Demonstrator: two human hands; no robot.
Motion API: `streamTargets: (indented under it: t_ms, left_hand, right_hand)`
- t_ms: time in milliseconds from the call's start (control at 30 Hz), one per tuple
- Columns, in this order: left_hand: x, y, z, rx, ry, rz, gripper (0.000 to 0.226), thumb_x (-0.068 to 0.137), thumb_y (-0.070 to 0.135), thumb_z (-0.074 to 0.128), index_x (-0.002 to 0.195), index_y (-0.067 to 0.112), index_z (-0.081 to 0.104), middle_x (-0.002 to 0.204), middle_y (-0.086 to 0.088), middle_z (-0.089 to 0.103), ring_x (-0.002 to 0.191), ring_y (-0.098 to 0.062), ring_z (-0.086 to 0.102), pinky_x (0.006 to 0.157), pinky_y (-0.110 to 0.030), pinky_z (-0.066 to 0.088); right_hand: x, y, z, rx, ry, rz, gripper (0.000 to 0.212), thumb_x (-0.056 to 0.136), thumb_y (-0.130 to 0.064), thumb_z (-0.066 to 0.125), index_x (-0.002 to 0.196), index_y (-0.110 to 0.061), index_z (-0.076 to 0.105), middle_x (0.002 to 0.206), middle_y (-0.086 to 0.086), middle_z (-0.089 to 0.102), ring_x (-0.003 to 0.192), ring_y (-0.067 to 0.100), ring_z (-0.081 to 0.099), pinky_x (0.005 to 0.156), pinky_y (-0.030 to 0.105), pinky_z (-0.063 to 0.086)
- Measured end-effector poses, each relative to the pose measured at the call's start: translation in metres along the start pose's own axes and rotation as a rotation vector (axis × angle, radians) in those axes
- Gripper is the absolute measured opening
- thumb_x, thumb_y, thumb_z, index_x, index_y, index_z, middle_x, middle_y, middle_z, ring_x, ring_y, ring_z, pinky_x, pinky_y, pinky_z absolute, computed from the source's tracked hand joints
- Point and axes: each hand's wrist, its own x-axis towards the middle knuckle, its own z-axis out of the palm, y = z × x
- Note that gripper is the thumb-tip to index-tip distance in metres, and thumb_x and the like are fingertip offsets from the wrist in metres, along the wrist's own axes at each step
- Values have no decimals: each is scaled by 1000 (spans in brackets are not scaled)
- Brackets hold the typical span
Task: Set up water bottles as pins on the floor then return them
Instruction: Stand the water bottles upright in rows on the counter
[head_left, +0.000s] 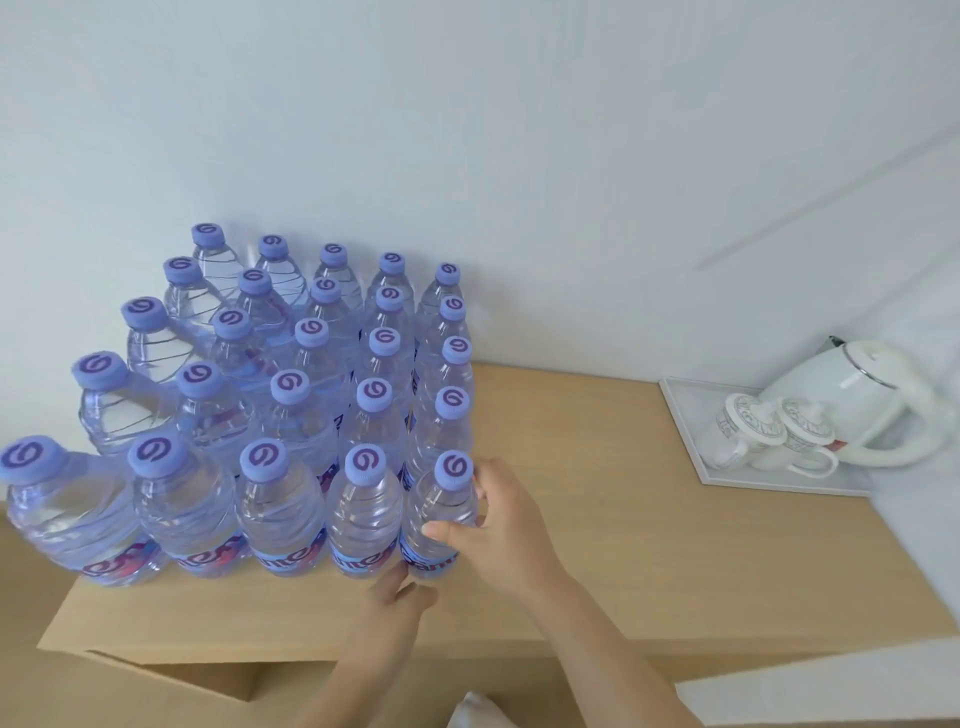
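Note:
Several clear water bottles with purple caps stand in tight rows on a light wooden table (597, 545) against the white wall. My right hand (498, 519) grips the front-right bottle (439, 512), thumb across its front and fingers round its right side below the cap. My left hand (397, 597) touches the foot of that bottle and its neighbour (363, 514) at the table's front; its fingers look loosely bent, and whether they hold anything is unclear.
A white tray (691, 431) at the table's right end carries two lidded cups (769, 436) and a white electric kettle (857, 405). The wall stands right behind the bottles. Bare tabletop lies between the bottles and the tray.

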Motion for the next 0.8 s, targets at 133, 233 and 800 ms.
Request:
streamTargets:
  t_ms: [133,233,800]
  left_hand:
    - [9,-11,-3,-76,46,-83,54,88,0,55,140,12,45,137,1,48,120,-18,47,110,-41,32]
    - [14,-15,-4,-131,50,-107,56,89,-2,54,142,9,40,126,5,56,108,-15,47,103,-36,36]
    - [-5,-3,-7,-7,-18,-28,61,91,5,52,147,11,30,151,1,33,137,-20,33,113,-39,28]
  right_hand:
    - [-1,3,3,15,18,6,49,61,-50,68,96,-70,39,97,-44,41,96,-17,44,74,10,35]
    - [-1,4,4,6,14,14,51,63,-50,69,96,-72,37,99,-44,41,98,-17,44,74,10,35]
    - [-10,7,10,3,43,32,56,79,-32,73,128,-28,47,108,-21,43,101,2,47,77,7,34]
